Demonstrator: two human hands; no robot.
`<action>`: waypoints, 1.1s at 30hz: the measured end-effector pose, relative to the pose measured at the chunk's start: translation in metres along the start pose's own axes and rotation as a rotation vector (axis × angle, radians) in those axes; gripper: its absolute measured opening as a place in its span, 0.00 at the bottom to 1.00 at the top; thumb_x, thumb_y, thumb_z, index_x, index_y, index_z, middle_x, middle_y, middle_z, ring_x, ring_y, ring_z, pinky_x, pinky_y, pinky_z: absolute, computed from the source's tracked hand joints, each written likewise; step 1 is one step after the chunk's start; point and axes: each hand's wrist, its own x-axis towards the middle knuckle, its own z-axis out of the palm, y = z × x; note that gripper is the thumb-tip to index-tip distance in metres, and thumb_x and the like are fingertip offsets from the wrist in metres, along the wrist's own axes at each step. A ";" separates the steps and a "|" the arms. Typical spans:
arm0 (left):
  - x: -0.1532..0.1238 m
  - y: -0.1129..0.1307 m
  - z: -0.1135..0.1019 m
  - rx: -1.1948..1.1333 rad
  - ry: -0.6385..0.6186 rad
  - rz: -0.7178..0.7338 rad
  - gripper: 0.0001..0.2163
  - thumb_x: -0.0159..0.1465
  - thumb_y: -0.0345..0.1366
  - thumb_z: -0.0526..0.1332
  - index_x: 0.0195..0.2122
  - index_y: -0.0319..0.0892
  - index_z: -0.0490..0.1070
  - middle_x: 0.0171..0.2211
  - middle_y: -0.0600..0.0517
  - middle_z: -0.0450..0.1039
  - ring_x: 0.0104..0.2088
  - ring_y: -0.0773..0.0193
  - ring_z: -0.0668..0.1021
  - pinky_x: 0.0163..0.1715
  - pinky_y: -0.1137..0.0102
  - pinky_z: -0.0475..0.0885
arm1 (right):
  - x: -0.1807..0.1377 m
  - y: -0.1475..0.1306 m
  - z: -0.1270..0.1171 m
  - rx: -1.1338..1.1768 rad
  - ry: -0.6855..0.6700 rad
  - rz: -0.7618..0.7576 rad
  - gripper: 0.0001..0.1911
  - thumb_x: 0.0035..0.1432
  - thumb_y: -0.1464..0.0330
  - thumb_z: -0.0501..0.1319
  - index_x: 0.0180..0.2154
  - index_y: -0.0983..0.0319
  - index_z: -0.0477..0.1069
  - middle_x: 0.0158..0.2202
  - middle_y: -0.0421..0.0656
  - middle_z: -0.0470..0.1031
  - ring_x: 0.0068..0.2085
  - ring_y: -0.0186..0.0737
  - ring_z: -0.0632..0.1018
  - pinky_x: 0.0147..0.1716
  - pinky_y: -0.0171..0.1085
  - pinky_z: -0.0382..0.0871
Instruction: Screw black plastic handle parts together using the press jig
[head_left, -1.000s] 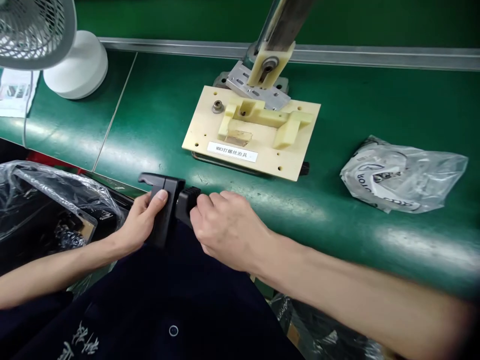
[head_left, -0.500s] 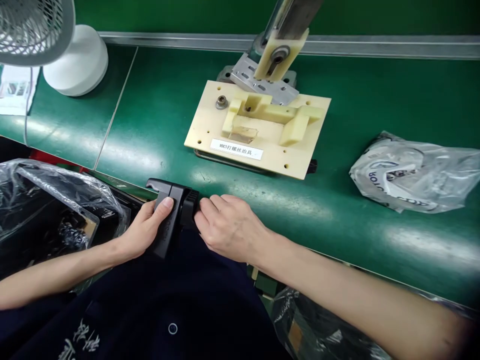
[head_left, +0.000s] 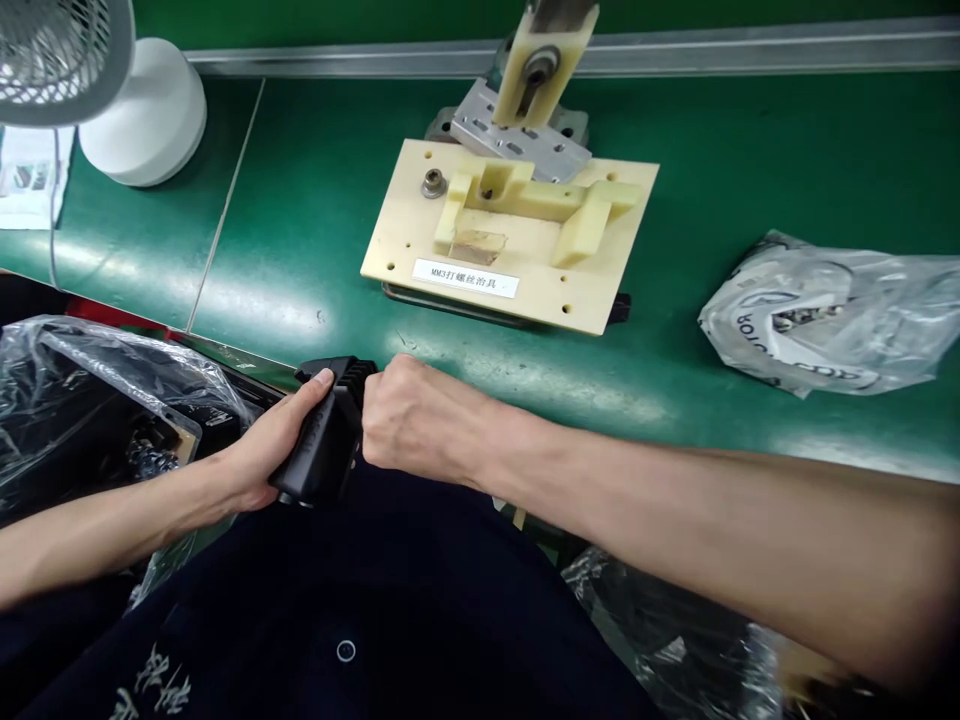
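Observation:
In front of my body, just off the near edge of the bench, my left hand (head_left: 274, 440) holds a black plastic housing (head_left: 319, 440) with its thumb along the upper face. The housing has raised lettering on one side and a ribbed piece at its top right. It is tilted, with its lower end toward me. My right hand (head_left: 412, 415) is closed in a fist against the housing's right side. Its fingertips are turned away from view, so what they grip is hidden.
A cream fixture plate (head_left: 540, 300) with raised blocks and a label sits on the green bench (head_left: 300, 200), under a bracketed arm (head_left: 540, 80). A plastic bag (head_left: 817, 320) with small metal parts lies right. Left are a white fan (head_left: 142, 115) and plastic-wrapped black parts (head_left: 90, 420).
The housing has turned in my left hand, showing more of its lettered side and its lower end. My right fist has rolled over and shifted slightly left and up. The view has tilted a little.

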 end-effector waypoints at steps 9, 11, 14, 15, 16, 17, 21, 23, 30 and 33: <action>0.008 -0.006 -0.009 0.324 0.067 0.793 0.15 0.55 0.48 0.65 0.22 0.41 0.70 0.20 0.55 0.67 0.23 0.68 0.66 0.24 0.74 0.63 | -0.014 -0.030 0.046 0.136 0.461 0.241 0.05 0.47 0.71 0.59 0.22 0.65 0.69 0.19 0.44 0.67 0.23 0.37 0.67 0.22 0.36 0.51; 0.006 -0.010 -0.009 0.343 0.052 0.788 0.14 0.56 0.47 0.64 0.24 0.41 0.71 0.22 0.54 0.70 0.25 0.66 0.68 0.26 0.73 0.65 | -0.014 -0.023 0.045 0.150 0.503 0.357 0.08 0.49 0.69 0.59 0.21 0.65 0.69 0.19 0.44 0.67 0.22 0.36 0.66 0.22 0.36 0.50; 0.005 -0.015 -0.010 0.324 0.063 0.786 0.14 0.57 0.47 0.63 0.28 0.40 0.72 0.26 0.52 0.73 0.29 0.63 0.72 0.30 0.72 0.68 | -0.014 -0.010 0.045 0.170 0.630 0.431 0.12 0.51 0.66 0.58 0.20 0.64 0.68 0.18 0.41 0.66 0.21 0.34 0.66 0.20 0.35 0.50; 0.005 -0.017 -0.010 0.313 0.073 0.792 0.15 0.57 0.48 0.63 0.30 0.39 0.72 0.27 0.52 0.73 0.30 0.63 0.73 0.31 0.72 0.68 | -0.015 -0.007 0.046 0.183 0.696 0.428 0.12 0.52 0.66 0.59 0.19 0.64 0.68 0.19 0.41 0.66 0.21 0.34 0.66 0.20 0.35 0.51; 0.006 -0.018 -0.010 0.302 0.078 0.800 0.15 0.57 0.48 0.63 0.31 0.39 0.73 0.27 0.52 0.73 0.30 0.62 0.73 0.32 0.72 0.69 | -0.015 -0.005 0.048 0.208 0.776 0.425 0.12 0.52 0.66 0.59 0.20 0.63 0.68 0.19 0.41 0.66 0.21 0.34 0.67 0.20 0.35 0.54; 0.006 -0.018 -0.008 0.281 0.083 0.810 0.16 0.57 0.49 0.63 0.32 0.38 0.73 0.27 0.52 0.74 0.31 0.62 0.74 0.32 0.72 0.69 | -0.015 -0.005 0.050 0.259 0.863 0.437 0.10 0.53 0.66 0.60 0.22 0.63 0.68 0.21 0.41 0.68 0.23 0.35 0.69 0.21 0.35 0.58; 0.009 -0.006 0.008 0.046 0.080 0.809 0.20 0.55 0.53 0.64 0.34 0.37 0.74 0.30 0.50 0.76 0.32 0.61 0.76 0.34 0.70 0.71 | -0.012 -0.022 0.058 0.832 1.188 0.613 0.19 0.57 0.60 0.60 0.48 0.61 0.66 0.39 0.46 0.74 0.33 0.38 0.75 0.30 0.37 0.72; 0.010 0.005 0.023 -0.096 0.075 0.797 0.22 0.54 0.55 0.63 0.34 0.37 0.73 0.30 0.49 0.76 0.32 0.60 0.77 0.34 0.69 0.73 | -0.006 -0.036 0.061 1.172 1.228 0.596 0.25 0.60 0.59 0.57 0.57 0.59 0.57 0.47 0.48 0.72 0.36 0.39 0.76 0.31 0.37 0.74; 0.019 0.004 0.060 -0.134 -0.120 0.835 0.19 0.60 0.51 0.60 0.42 0.40 0.73 0.35 0.50 0.76 0.37 0.60 0.78 0.36 0.69 0.74 | -0.004 -0.058 0.065 1.001 1.315 0.826 0.30 0.60 0.62 0.57 0.61 0.60 0.52 0.52 0.51 0.70 0.49 0.48 0.75 0.45 0.45 0.75; 0.031 -0.007 0.049 0.038 -0.258 0.919 0.15 0.62 0.43 0.59 0.46 0.41 0.73 0.39 0.49 0.76 0.42 0.60 0.77 0.43 0.68 0.73 | -0.032 -0.047 0.071 0.649 1.333 0.998 0.30 0.58 0.62 0.59 0.59 0.61 0.55 0.43 0.50 0.74 0.38 0.46 0.78 0.33 0.42 0.77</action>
